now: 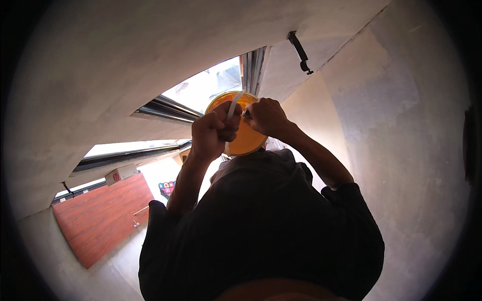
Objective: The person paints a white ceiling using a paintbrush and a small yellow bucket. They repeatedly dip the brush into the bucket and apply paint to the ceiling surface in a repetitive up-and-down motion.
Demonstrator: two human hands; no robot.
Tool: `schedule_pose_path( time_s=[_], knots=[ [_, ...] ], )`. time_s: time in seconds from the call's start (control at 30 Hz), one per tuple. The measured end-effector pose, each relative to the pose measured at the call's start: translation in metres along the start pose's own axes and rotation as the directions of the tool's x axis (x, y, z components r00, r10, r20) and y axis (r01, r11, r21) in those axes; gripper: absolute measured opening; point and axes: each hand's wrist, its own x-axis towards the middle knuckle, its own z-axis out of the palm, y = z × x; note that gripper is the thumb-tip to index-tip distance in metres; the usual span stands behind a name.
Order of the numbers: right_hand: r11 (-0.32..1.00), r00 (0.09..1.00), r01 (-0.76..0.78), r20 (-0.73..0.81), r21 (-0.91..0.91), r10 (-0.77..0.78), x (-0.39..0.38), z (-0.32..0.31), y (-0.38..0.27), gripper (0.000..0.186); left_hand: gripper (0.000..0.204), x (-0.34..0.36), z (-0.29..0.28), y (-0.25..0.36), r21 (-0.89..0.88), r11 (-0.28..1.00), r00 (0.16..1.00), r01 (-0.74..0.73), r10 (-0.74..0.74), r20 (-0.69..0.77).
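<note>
An orange-yellow bucket [249, 138] is held up in front of my chest. Its round opening faces me, and a pale strap-like handle [234, 106] runs across it. The fingers of my left hand [210, 131] are closed around this handle at the bucket's left side. Over the right part of the opening, my right hand [267, 117] is closed, fingers curled. A small dark piece with a shiny tip [246, 114] pokes out of that fist toward the bucket; its kind is hidden by the hand. What lies inside the bucket is not clear.
Bright dark-framed windows [168, 108] lie behind and left of the bucket. A black bracket [299, 52] juts from the pale wall at the upper right. A reddish wooden door [103, 218] with a handle is at the lower left, near a small pale box [121, 174].
</note>
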Motion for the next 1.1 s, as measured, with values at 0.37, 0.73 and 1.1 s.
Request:
schedule_pose_path(
  time_s=[0.37,0.73,1.1],
  knots=[
    [1.000,0.994,0.016,-0.108,0.015,-0.014,-0.001,-0.013,-0.006,0.017,0.038,0.002,-0.002,0.003,0.055,0.997,0.994,-0.049,0.054,-0.094],
    [0.997,0.979,0.074,-0.190,-0.028,-0.078,-0.010,-0.024,-0.015,0.030,0.042,0.004,-0.008,0.008,-0.001,0.996,0.991,-0.093,0.093,-0.092],
    [0.793,0.993,-0.067,-0.035,0.605,0.110,-0.006,-0.010,-0.013,0.023,0.054,0.010,-0.029,0.011,-0.113,0.989,0.994,-0.098,0.103,0.031]
  ],
)
